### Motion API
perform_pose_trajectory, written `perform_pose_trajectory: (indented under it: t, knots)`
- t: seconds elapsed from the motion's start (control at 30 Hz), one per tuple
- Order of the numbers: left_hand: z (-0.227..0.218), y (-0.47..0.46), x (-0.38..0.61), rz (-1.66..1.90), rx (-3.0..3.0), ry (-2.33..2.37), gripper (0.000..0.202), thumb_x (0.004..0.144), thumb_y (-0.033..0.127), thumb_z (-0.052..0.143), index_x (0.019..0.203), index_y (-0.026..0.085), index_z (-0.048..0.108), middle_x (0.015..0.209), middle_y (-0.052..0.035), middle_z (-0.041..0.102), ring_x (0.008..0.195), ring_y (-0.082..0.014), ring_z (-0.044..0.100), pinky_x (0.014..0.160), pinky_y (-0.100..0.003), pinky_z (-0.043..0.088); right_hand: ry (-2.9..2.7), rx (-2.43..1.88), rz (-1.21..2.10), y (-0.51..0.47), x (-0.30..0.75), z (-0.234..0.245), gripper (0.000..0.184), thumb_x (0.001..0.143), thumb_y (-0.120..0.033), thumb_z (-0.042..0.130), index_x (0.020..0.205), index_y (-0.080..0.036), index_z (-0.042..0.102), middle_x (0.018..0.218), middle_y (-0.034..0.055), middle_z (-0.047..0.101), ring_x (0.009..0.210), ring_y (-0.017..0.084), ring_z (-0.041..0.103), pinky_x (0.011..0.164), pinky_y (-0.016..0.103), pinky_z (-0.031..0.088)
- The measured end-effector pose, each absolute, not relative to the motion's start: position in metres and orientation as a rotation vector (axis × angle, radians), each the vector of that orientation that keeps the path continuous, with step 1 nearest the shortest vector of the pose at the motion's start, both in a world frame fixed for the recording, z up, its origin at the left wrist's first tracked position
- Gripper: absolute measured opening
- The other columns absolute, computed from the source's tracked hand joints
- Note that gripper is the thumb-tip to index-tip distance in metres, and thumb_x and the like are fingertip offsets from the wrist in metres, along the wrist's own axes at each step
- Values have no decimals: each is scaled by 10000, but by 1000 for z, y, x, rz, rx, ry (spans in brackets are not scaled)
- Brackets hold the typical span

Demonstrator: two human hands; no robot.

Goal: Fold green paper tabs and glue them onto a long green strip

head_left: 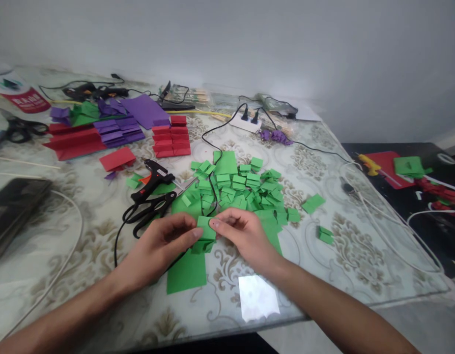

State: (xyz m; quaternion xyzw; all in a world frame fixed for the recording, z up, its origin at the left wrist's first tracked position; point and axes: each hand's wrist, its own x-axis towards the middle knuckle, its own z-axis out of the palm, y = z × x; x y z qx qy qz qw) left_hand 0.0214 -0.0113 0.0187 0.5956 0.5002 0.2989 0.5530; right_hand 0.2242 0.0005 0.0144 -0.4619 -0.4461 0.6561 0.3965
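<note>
Between my two hands is a small folded piece of green paper [204,227], pinched from both sides. My left hand [167,241] grips its left edge with thumb and fingers. The thumb of my right hand [239,233] presses on its right edge, the fingers curled behind. Below it lies a flat green sheet [186,275]. Many folded green paper pieces [245,187] are heaped just beyond my hands. To the left, a black glue gun [154,179] rests near black-handled scissors [154,206].
Red folded strips [171,140] and purple paper [148,110] lie farther back. A white power strip [245,122] with two plugs stands near the wall, its cable running forward. At left are a dark box-like object [17,206] and a tub [23,93]. Loose green pieces [325,235] lie right.
</note>
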Motion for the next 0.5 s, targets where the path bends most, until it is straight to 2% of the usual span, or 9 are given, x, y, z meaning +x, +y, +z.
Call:
perform_pose_trajectory:
  t: [0.13,0.33,0.5]
  knots:
    - [18,-11,21,685,1414,1191,317,918,466,624,771,187,603,662,43,508,628,-125,461,581,-237,386,-1051,-1148,1752,1,224,13,281,734,-431,872,803,-185,756,650,-26,664,605,104,605,609,231,491]
    - [19,-10,20,699,1292,1213,336,874,492,677,757,187,598,612,50,517,589,-121,463,565,-244,381,-1026,-1081,1921,3,226,12,414,832,-523,771,655,-152,719,651,17,673,619,113,637,642,242,533]
    - [18,-10,18,720,1278,1192,299,893,453,674,766,188,623,618,42,540,592,-121,491,577,-244,400,-1193,-1100,1849,2,228,19,354,757,-490,841,688,-164,725,642,14,697,625,129,643,643,252,529]
